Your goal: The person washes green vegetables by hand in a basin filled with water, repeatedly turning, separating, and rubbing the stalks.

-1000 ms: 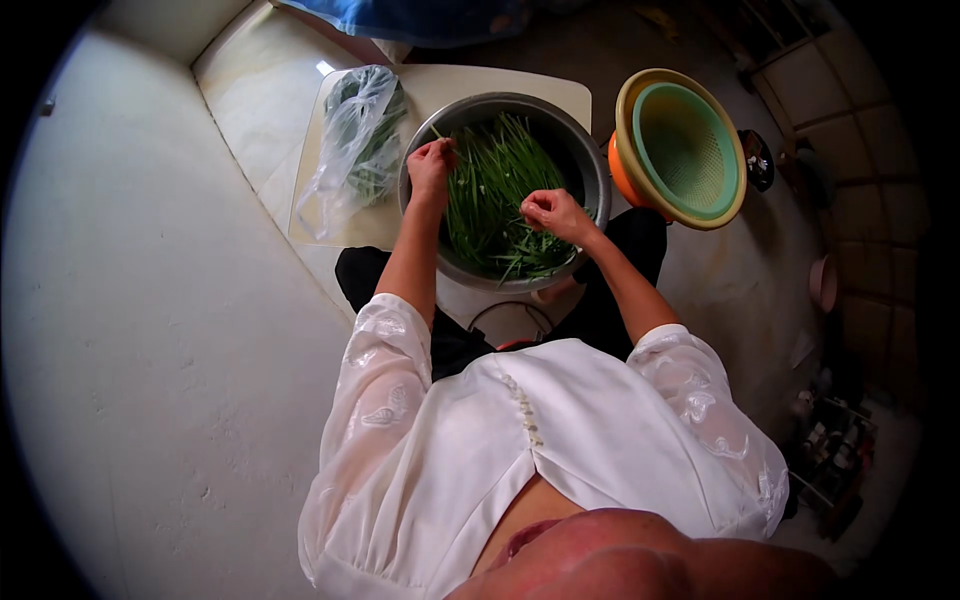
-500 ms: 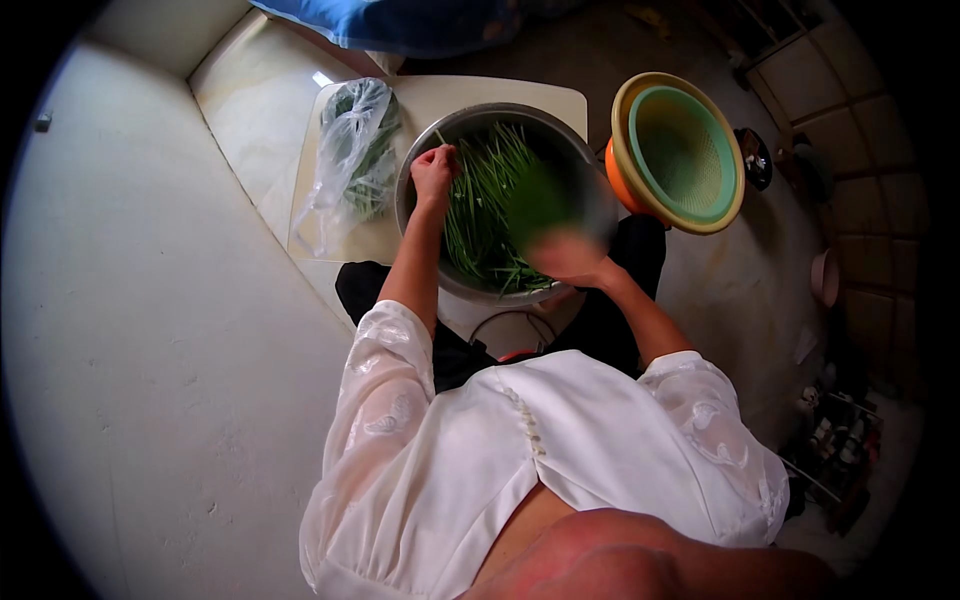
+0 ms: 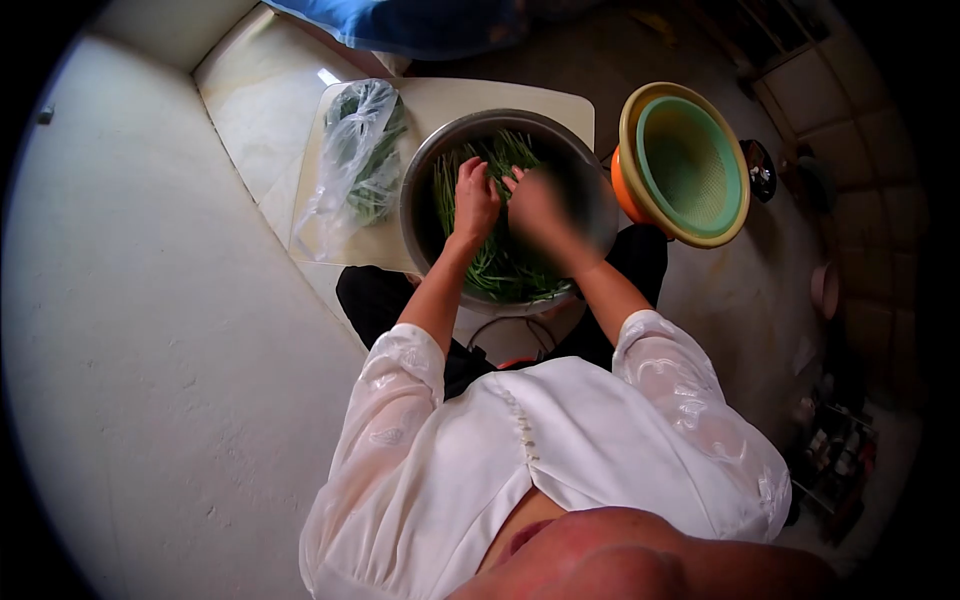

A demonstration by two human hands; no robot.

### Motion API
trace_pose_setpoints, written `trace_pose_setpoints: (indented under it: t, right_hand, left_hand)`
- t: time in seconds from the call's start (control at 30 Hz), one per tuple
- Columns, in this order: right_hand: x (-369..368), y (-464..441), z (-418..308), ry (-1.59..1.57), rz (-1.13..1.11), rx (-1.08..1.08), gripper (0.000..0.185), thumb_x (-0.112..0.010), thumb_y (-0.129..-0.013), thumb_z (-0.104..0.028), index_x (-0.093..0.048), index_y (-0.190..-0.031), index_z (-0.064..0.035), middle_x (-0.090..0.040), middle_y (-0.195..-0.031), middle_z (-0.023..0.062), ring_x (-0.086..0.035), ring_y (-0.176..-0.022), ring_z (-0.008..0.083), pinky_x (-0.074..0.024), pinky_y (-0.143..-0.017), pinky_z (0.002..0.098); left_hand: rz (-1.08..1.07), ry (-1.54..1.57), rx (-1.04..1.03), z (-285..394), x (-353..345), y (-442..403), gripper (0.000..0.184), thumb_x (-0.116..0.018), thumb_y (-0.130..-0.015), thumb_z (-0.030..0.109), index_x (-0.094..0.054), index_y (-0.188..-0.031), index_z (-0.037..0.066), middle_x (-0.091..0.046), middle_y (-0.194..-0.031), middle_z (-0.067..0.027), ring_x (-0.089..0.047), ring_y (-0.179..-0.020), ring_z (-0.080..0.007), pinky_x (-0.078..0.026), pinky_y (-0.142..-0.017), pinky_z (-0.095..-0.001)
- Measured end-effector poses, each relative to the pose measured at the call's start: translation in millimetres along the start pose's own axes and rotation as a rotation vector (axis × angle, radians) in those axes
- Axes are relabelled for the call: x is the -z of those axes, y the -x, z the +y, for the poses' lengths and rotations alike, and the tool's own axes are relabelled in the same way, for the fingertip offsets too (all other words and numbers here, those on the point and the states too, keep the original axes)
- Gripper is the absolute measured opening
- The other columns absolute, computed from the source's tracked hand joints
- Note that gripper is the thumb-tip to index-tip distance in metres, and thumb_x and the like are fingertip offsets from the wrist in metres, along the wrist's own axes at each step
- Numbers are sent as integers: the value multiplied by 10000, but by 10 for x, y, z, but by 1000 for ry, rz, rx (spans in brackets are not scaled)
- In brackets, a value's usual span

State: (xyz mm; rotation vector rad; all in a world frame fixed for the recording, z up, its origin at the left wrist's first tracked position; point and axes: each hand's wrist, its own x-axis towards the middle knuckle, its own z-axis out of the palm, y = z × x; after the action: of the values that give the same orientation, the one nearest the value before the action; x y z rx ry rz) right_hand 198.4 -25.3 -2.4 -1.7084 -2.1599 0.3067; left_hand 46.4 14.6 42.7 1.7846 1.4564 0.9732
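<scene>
A wide metal basin (image 3: 418, 262) holds a heap of long, thin greens that look like garlic chives (image 3: 507, 272). Over the left part of the heap is my left hand (image 3: 477, 200), its fingers bent and a little apart, with nothing visible in them. Close beside it, my right hand (image 3: 538, 208) is smeared by motion, but its fingertips show apart near the left one. Both hands are inside the basin's rim, at or just above the greens. Whether they touch the leaves below is hidden.
A clear plastic bag of greens (image 3: 366, 150) lies on the pale board (image 3: 540, 95) left of the basin. At right stand a green strainer (image 3: 690, 165) and a yellow basin (image 3: 628, 130), nested over something orange (image 3: 628, 190). Blue cloth (image 3: 410, 25) hangs at the top.
My right hand has moved up and left, and the bunch of greens beside it no longer shows there. My left hand has shifted right from the basin's rim, its pinch loosened.
</scene>
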Motion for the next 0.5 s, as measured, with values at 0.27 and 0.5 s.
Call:
trace_pose_setpoints:
  t: [0.27,0.5]
  right_hand:
    - [101,58,17,21,-333,-138,396,-572,-873,-231,-609,-1227,-58,-567,-1332,136,-481,-1261,337,-360,-1053,480]
    - [411,-3,487,-318,214,-338,628,-700,-832,-400,-537,-1320,-39,-527,-1367,199,-509,-1238,354,-417,-1012,469]
  left_hand:
    - [18,-254,-241,-76,357,430,527,-559,-911,81,-407,-1408,-3,-382,-1475,-214,-343,-1378,-381,-267,-1143,-441]
    - [122,45,565,-424,234,481,826,-693,-861,423,-364,-1374,-135,-516,-1316,-309,-500,-1224,-438,-405,-1026,-420]
